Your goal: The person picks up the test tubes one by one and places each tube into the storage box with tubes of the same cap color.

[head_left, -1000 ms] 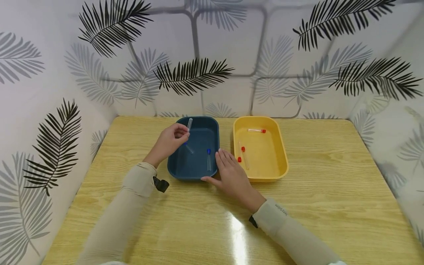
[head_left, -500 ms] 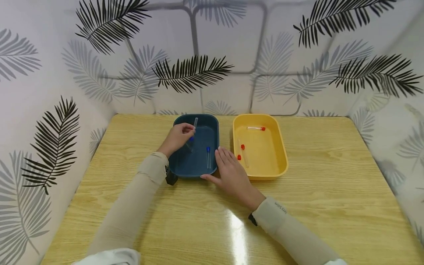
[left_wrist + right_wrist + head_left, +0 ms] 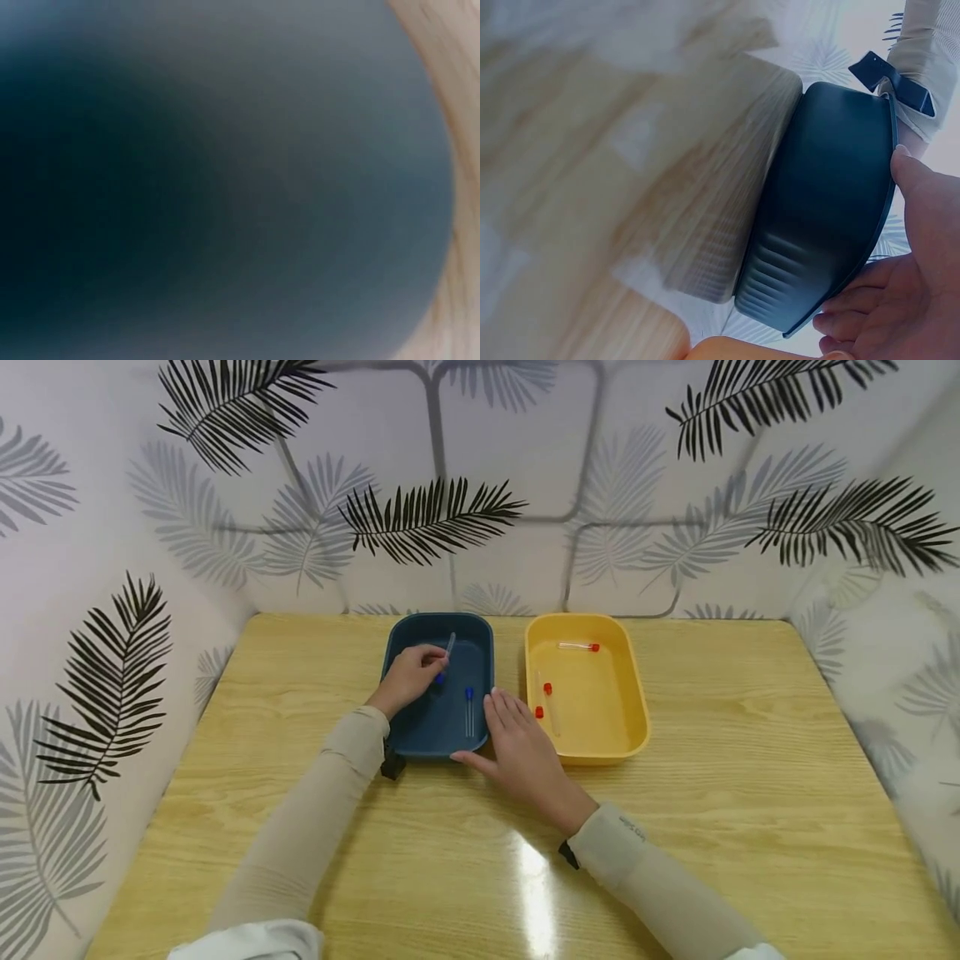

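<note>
Over the dark blue bin, my left hand pinches a clear test tube that tilts upward. A blue cap shows just under those fingers; whether it belongs to the held tube I cannot tell. Another blue-capped test tube lies on the bin's floor at the right. My right hand rests with straight fingers on the bin's front right corner. In the right wrist view its thumb and fingers touch the bin's rim. The left wrist view is filled by the blurred bin wall.
To the right stands a yellow bin. It holds a red-capped test tube at the back and others at the left, partly hidden by its wall. Both bins stand on a wood-grain table against a leaf-patterned backdrop.
My left hand has moved right and slightly lower into the blue bin with the test tube. The right hand stays on the bin's corner. The whole view has shifted slightly.
</note>
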Motion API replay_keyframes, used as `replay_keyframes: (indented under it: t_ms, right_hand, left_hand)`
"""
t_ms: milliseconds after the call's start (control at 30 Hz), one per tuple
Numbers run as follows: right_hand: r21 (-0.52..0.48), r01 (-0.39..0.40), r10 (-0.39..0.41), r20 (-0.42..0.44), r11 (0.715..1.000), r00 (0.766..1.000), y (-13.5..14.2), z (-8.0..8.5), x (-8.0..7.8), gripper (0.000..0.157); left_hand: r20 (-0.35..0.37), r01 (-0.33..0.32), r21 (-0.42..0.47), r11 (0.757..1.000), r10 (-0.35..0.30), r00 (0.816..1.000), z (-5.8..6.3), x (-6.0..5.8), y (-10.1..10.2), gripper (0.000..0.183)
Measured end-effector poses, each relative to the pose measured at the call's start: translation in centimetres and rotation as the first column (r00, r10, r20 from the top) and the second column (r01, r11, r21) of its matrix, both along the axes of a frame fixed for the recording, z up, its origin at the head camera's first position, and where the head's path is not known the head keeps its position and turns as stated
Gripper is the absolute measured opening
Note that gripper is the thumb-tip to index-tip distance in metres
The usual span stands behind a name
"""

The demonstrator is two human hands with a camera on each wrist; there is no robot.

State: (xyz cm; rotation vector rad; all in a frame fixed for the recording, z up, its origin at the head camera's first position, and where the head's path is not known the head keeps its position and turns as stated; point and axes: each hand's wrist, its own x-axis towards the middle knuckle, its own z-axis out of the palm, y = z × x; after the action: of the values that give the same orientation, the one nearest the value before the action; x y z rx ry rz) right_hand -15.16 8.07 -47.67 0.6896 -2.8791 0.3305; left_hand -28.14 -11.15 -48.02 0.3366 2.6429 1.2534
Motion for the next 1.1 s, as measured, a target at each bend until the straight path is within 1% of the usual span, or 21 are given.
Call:
replay_keyframes:
  t_ms: [167, 533, 667, 867, 1100]
  right_hand:
    - [0.010, 0.002, -0.002, -0.001, 1.000, 1.000, -0.16, 0.05, 0.00, 0.093]
    - [0.009, 0.014, -0.014, 0.049, 1.000, 0.999, -0.22, 0.38, 0.07, 0.094]
    - [0.012, 0.011, -0.012, 0.039, 1.000, 0.999, -0.26, 0.35, 0.07, 0.094]
    - [0.010, 0.005, -0.005, -0.002, 1.000, 1.000, -0.25, 0.12, 0.07, 0.094]
    - [0.014, 0.009, -0.009, 0.012, 1.000, 1.000, -0.27, 0.03, 0.09, 0.094]
  left_hand:
    - [0.005, 0.006, -0.026, 1.000, -0.006, 1.000, -0.19, -0.07, 0.01, 0.029]
    - [0.008, 0.006, -0.048, 0.999, -0.006, 1.000, -0.18, -0.01, 0.18, 0.028]
    - [0.013, 0.009, -0.057, 0.998, -0.008, 1.000, -0.24, 0.01, 0.18, 0.028]
    - [0.013, 0.018, -0.071, 0.997, -0.017, 1.000, -0.40, -0.11, 0.20, 0.029]
    - [0.010, 0.027, -0.097, 0.995, -0.026, 1.000, -0.61, -0.18, 0.15, 0.029]
